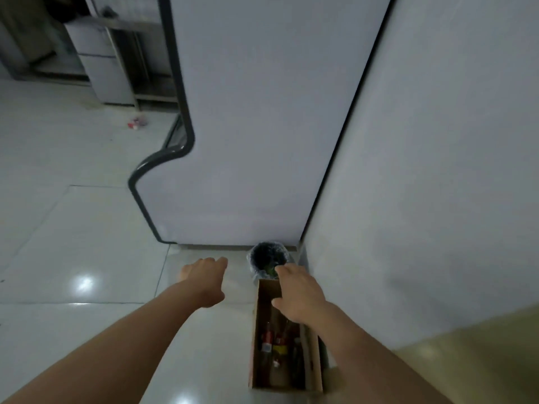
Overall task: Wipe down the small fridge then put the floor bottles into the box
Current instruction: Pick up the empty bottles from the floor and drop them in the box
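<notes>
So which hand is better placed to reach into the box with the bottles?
Probably the right hand: it hovers directly over the cardboard box holding the bottles, while the left hand hangs over bare floor beside it.

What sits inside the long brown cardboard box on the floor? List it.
Several bottles with red caps and labels lie in the cardboard box. The right hand covers its far end.

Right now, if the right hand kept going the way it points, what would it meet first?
Probably the dark bin standing against the fridge base: the right hand hovers over the far end of the cardboard box, fingers aimed at the bin's rim. Depth is unclear, so contact may already be close.
</notes>
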`<act>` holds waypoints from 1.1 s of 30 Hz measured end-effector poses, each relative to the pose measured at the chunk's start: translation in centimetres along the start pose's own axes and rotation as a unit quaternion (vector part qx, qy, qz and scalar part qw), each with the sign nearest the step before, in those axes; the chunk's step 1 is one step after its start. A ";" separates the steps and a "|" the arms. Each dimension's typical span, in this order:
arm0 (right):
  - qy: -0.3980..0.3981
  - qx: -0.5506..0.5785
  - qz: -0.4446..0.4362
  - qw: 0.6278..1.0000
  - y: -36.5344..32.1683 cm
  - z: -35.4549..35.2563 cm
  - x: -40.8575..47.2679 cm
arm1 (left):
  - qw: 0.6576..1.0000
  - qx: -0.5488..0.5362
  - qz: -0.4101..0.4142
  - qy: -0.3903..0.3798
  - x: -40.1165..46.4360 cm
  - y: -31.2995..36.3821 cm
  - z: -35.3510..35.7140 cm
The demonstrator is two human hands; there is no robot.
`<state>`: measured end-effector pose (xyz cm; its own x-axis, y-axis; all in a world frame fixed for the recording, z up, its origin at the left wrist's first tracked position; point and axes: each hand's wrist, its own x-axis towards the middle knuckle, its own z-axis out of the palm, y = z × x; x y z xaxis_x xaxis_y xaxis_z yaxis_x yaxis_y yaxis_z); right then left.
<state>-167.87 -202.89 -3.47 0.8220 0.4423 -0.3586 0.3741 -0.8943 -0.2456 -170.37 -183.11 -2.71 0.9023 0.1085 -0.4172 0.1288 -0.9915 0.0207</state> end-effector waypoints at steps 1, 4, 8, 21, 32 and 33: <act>-0.001 -0.006 -0.012 1.000 -0.5 -0.7 -0.4 | 1.000 0.000 -0.012 0.005 -1.0 -0.5 -0.4; -0.005 -0.028 -0.043 0.999 -2.7 -2.4 -1.0 | 0.999 -0.005 -0.045 0.017 -4.2 -2.6 -1.5; -0.019 -0.054 -0.076 0.995 -6.7 -3.8 -1.4 | 0.995 -0.016 -0.088 0.032 -8.5 -6.1 -2.6; -0.025 -0.108 -0.194 0.975 -29.5 -4.8 1.9 | 0.968 -0.080 -0.215 0.100 -17.4 -26.3 -4.1; 0.014 -0.093 -0.173 0.980 -50.7 -5.3 8.2 | 0.971 -0.096 -0.191 0.106 -19.2 -48.1 -7.4; 0.013 -0.096 -0.170 0.981 -52.1 -5.3 8.9 | 0.971 -0.096 -0.189 0.108 -19.0 -49.7 -7.7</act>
<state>-177.79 -152.69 10.95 0.6463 0.7169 -0.2615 0.6997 -0.6935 -0.1718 -190.78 -135.31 11.22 0.8386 0.4945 -0.2283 0.5226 -0.8487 0.0812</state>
